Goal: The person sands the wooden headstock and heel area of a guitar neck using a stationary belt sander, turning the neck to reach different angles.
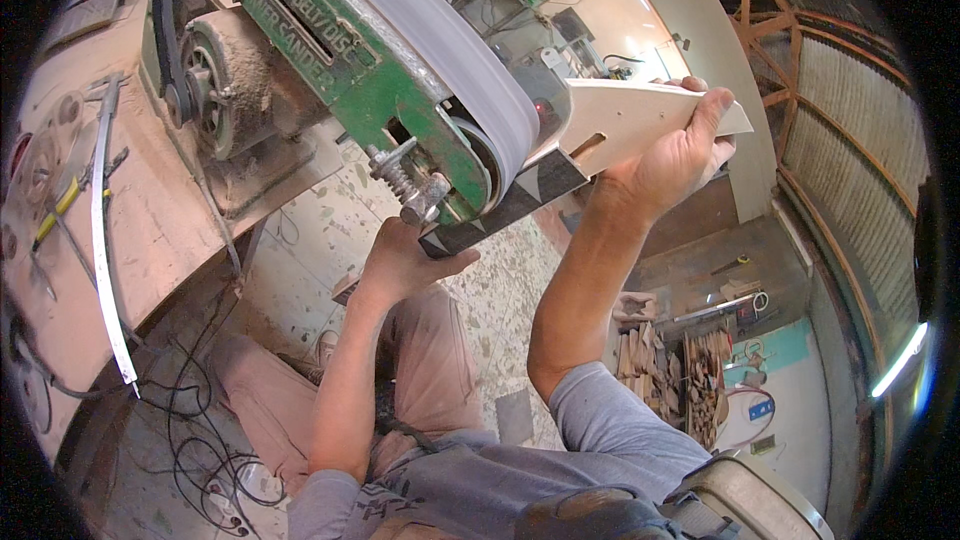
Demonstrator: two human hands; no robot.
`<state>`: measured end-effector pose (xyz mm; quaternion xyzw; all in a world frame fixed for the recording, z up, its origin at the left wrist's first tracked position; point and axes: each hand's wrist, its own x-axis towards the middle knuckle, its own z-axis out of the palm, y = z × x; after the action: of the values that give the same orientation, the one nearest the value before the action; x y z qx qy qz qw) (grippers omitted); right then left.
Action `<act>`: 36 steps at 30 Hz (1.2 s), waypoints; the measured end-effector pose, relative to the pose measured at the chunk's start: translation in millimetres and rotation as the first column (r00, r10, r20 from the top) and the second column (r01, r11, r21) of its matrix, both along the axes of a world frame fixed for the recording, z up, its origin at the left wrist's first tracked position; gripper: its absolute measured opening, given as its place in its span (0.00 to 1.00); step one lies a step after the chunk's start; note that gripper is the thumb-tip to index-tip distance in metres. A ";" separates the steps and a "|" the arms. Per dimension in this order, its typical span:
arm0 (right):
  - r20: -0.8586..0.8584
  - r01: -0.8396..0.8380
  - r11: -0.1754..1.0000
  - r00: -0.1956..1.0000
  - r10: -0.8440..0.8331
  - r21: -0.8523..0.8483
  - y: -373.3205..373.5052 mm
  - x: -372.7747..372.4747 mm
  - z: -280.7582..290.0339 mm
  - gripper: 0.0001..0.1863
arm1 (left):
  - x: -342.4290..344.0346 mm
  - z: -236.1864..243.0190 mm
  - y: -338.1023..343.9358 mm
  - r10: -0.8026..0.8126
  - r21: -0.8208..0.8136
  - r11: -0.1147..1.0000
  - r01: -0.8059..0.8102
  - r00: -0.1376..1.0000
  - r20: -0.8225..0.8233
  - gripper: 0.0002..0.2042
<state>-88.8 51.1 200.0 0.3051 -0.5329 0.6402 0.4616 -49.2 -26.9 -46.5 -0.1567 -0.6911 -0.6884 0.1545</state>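
A pale, flat wooden piece (632, 120) with a slot, small holes and a dark edge marked with triangles is held at the rounded end of a green belt sander (390, 90). The pale sanding belt (440, 35) curves round the roller beside the piece's curved edge; whether they touch I cannot tell. My right hand (675, 160) grips the upper right end, thumb on the near face and fingers partly behind. My left hand (410, 262) is closed round the lower left end of the dark edge, thumb stretched along it, the other fingers mostly hidden.
A dusty motor (240, 80) and drive belt sit left of the sander. Calipers (105, 100), a white strip (105, 260) and a yellow-handled tool (58, 212) lie on the workbench (160, 290). Cables (190, 450) tangle on the floor; stacked wood pieces (705, 380) stand at right.
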 end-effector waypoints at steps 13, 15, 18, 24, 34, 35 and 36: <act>-0.010 0.109 0.993 0.994 -0.109 0.046 -5.5 4.0 -5.8 0.27 | -0.6 -7.8 2.5 -0.160 0.119 0.981 0.154 0.986 0.043 0.21; -0.008 0.136 0.990 0.991 -0.136 0.045 -6.3 3.9 -6.3 0.26 | 0.1 -7.5 2.9 -0.153 0.132 0.980 0.149 0.988 0.024 0.21; 0.004 0.215 0.976 0.977 -0.215 0.034 -11.6 5.7 -8.7 0.24 | 0.5 -7.7 5.0 -0.129 0.146 0.981 0.131 0.991 -0.025 0.21; -0.025 0.210 0.977 0.977 -0.210 0.042 -12.2 5.6 -11.9 0.24 | 0.8 -10.1 7.4 -0.144 0.174 0.975 0.142 0.990 -0.002 0.22; -0.026 0.257 0.965 0.966 -0.256 0.047 -11.5 10.0 -17.0 0.25 | 0.4 -12.2 6.8 -0.183 0.155 0.972 0.178 0.983 0.017 0.21; -0.021 0.249 0.967 0.969 -0.248 0.046 -12.2 10.9 -17.1 0.26 | 0.2 -12.0 6.7 -0.183 0.139 0.974 0.179 0.983 0.015 0.21; -0.013 0.254 0.966 0.967 -0.253 0.050 -10.8 10.7 -17.5 0.24 | 0.6 -12.2 5.9 -0.194 0.142 0.972 0.188 0.981 0.026 0.21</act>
<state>-78.1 40.3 182.5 0.2483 -0.5821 0.5610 0.5336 -48.6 -21.0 -58.6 -0.1975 -0.6262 -0.7495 0.0843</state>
